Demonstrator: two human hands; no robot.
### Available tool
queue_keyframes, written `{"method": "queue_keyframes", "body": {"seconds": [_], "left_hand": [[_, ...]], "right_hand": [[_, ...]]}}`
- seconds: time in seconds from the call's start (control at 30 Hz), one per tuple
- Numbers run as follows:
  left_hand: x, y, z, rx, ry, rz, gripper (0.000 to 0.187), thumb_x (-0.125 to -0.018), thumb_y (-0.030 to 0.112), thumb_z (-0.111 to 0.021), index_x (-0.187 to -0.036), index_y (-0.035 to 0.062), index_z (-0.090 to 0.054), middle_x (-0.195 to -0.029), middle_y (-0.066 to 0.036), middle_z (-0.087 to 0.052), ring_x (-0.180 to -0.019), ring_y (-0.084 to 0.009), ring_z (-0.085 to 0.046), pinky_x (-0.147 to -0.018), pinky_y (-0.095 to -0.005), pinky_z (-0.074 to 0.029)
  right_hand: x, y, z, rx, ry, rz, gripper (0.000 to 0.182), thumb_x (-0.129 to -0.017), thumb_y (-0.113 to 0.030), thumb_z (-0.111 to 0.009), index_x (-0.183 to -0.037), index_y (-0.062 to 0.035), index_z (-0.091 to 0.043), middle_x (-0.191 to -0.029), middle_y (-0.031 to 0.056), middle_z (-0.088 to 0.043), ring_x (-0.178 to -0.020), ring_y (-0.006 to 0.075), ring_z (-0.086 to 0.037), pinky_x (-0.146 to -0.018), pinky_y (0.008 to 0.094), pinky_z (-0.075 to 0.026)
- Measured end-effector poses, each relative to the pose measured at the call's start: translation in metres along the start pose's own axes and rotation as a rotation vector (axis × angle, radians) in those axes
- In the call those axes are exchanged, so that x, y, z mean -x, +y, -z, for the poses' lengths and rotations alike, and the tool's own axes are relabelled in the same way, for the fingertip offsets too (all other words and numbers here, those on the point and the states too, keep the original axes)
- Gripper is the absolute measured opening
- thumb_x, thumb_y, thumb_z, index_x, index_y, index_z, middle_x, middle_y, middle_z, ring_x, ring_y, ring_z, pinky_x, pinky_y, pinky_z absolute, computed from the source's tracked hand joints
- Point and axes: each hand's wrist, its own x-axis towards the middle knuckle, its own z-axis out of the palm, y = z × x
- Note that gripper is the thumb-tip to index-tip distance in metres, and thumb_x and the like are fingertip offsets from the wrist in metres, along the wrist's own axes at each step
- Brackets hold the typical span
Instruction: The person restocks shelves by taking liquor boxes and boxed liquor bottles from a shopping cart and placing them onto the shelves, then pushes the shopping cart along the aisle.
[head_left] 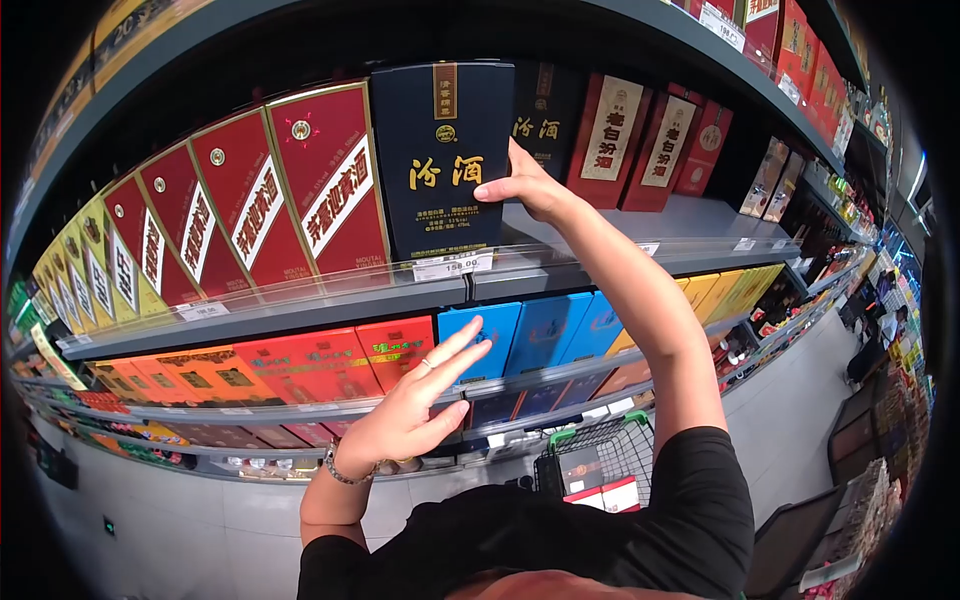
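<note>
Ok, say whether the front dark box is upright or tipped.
Upright: the front dark box shows its gold lettering right way up and its top edge nearly level.

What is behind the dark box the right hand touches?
Another dark box with gold lettering shows, set back to the right. The front box and right hand cover part of it; anything directly behind the front box is hidden.

Shelving unit (690, 227): grey, multi-tier, with price tags (203, 311) along the shelf edges. Floor (220, 510): pale grey tiles with visible joints. Right side: floor continues between the shelving and stocked display stands with dark panels (797, 545). Lighting: bluish-white lights (920, 166) at upper right; surrounding area dark.
</note>
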Motion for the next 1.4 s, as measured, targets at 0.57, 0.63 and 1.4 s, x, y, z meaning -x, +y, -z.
{"method": "queue_keyframes", "body": {"seconds": [0.57, 0.63, 1.4], "left_hand": [[0.009, -0.034, -0.052, 0.2, -0.099, 0.036, 0.05, -0.088, 0.003, -0.055, -0.138, 0.0016, -0.053, -0.151, -0.018, -0.043, -0.139, -0.0335, -0.043, -0.113, -0.0435, -0.033], [0.007, -0.035, -0.057, 0.223, -0.096, 0.049, 0.046, -0.09, 0.004, -0.056, -0.136, -0.0006, -0.055, -0.149, -0.019, -0.046, -0.137, -0.033, -0.045, -0.112, -0.0425, -0.034], [0.163, -0.123, -0.13, -0.438, -0.441, 0.79, 0.046, -0.087, 0.008, -0.061, -0.131, -0.002, -0.055, -0.127, -0.025, -0.061, -0.114, -0.0404, -0.06, -0.099, -0.045, -0.047]], "right_hand": [[-0.001, 0.01, -0.006, -0.052, 0.001, -0.001, 0.129, -0.061, -0.017, -0.088, -0.154, 0.0063, -0.001, -0.148, 0.0263, -0.039, -0.136, 0.0341, -0.041, -0.114, 0.0395, -0.031], [-0.002, 0.016, -0.004, -0.046, -0.001, 0.01, 0.131, -0.063, -0.022, -0.088, -0.154, 0.0069, 0.002, -0.151, 0.0293, -0.032, -0.142, 0.0358, -0.033, -0.117, 0.0412, -0.026], [0.52, 0.242, -0.006, 0.385, 1.534, -0.547, 0.034, -0.086, -0.006, -0.068, -0.119, -0.0003, -0.063, -0.106, 0.0078, -0.066, -0.087, 0.0144, -0.06, -0.081, 0.0292, -0.051]]}}
